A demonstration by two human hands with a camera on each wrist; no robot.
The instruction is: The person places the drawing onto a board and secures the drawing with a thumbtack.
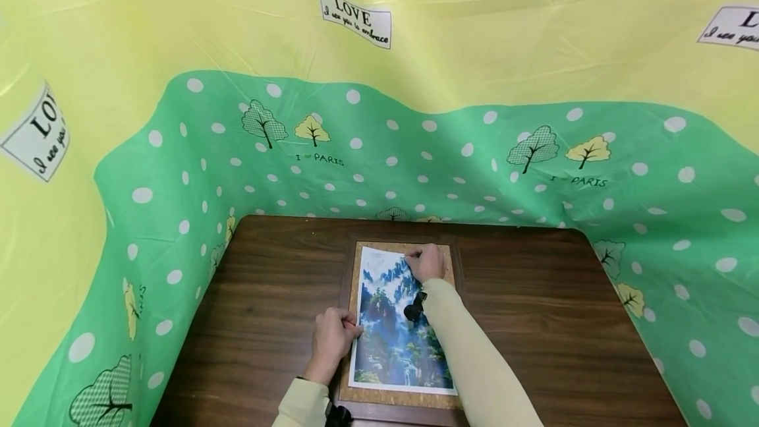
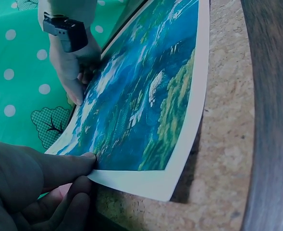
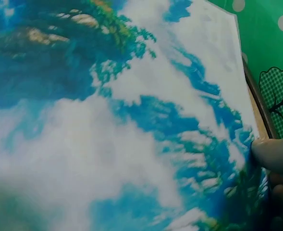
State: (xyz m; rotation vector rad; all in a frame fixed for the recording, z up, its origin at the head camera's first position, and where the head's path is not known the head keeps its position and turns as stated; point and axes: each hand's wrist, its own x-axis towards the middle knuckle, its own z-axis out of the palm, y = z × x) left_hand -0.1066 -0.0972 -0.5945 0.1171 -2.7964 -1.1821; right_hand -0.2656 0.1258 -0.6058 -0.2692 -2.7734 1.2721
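A printed landscape picture (image 1: pixel 388 321) of blue mountains, mist and trees, with a white margin, lies over a cork board (image 1: pixel 403 398). At its left edge, my left hand (image 1: pixel 333 341) pinches the paper between thumb and finger. In the left wrist view that hand (image 2: pixel 33 185) holds the white margin, and the nearby corner is raised off the cork. My right hand (image 1: pixel 428 262) is at the top edge toward the right, pinching the sheet there. The right wrist view shows its fingertips (image 3: pixel 266 151) on the paper's edge; the other fingers are mostly hidden.
The cork board's brown frame (image 1: pixel 346 269) rests on a dark wood table (image 1: pixel 534 321). A yellow and green patterned cloth (image 1: pixel 409 150) hangs around the table's back and sides. Small dark cameras (image 1: pixel 415 308) are strapped to both wrists.
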